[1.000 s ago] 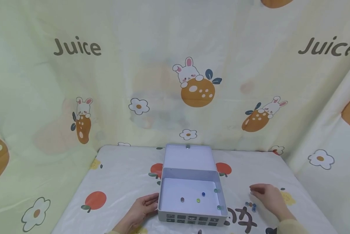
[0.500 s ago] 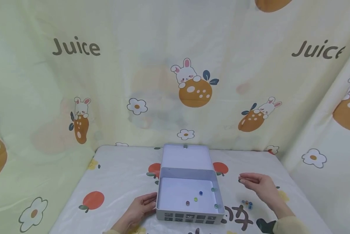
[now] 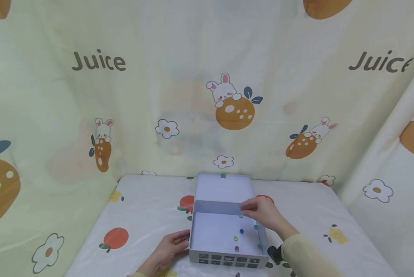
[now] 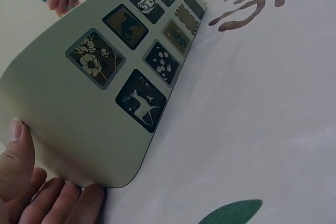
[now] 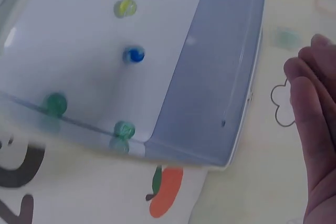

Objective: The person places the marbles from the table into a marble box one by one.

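Observation:
A pale open box (image 3: 227, 259) stands on the table, picture squares along its front. My left hand (image 3: 170, 248) rests at its left side; in the left wrist view its thumb (image 4: 20, 140) touches the wall and its fingers lie along the bottom edge. Inside are several glass marbles, among them a blue marble (image 5: 134, 54), a yellow-green marble (image 5: 125, 8) and a green marble (image 5: 55, 104). My right hand (image 3: 262, 211) hovers over the box's back right part, fingers fairly straight. A pale green marble (image 3: 241, 216) shows just below its fingertips, blurred and apart from them.
The box's lid (image 3: 224, 186) lies back behind it, with a small metal catch (image 3: 223, 176) at its far edge. A fruit-printed cloth (image 3: 151, 207) covers the table. Behind hangs a printed curtain (image 3: 189, 96). My right sleeve (image 3: 304, 254) covers the tabletop right of the box.
My right hand has moved left from beside the loose marbles to over the box, and a marble has left its fingers. The brownish marble has rolled right and forward. My left hand stays put.

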`<state>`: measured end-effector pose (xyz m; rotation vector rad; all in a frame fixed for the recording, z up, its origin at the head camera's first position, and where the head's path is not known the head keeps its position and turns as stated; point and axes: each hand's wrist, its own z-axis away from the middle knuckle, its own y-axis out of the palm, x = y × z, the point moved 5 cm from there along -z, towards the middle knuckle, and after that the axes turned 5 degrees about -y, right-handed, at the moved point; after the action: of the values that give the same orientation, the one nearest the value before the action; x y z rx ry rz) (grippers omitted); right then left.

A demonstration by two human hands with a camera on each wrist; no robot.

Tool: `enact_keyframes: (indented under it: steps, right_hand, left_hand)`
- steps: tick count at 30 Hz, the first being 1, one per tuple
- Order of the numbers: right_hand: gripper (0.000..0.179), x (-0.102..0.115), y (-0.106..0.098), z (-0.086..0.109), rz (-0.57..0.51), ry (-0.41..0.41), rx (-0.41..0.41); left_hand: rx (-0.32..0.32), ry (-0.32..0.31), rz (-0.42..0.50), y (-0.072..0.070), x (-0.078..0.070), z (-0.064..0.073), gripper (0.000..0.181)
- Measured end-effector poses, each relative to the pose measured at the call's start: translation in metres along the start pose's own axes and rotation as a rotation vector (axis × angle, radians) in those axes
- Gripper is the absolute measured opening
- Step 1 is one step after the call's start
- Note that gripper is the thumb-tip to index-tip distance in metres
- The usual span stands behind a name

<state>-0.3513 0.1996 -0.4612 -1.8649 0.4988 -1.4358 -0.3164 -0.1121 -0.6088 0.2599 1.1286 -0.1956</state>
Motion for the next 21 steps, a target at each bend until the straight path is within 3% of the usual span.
enact_keyframes:
  steps: [7,10,16,21]
  right_hand:
    - [0.020,-0.004,-0.005,0.004,-0.016,0.039,-0.038]
    - [0.022,-0.014,-0.014,0.010,-0.078,0.048,-0.058]
    - [0.039,-0.057,-0.040,0.029,-0.318,0.154,-0.080]
    - [0.055,-0.099,-0.060,0.054,-0.417,0.278,-0.119]
  left_hand:
    - [0.008,0.004,0.000,0.002,0.002,-0.003,0.062]
    - [0.005,0.003,0.005,0.002,0.002,-0.002,0.061]
    - [0.001,0.006,-0.009,0.004,-0.001,0.000,0.062]
    - [0.000,0.008,-0.021,0.002,0.000,0.000,0.062]
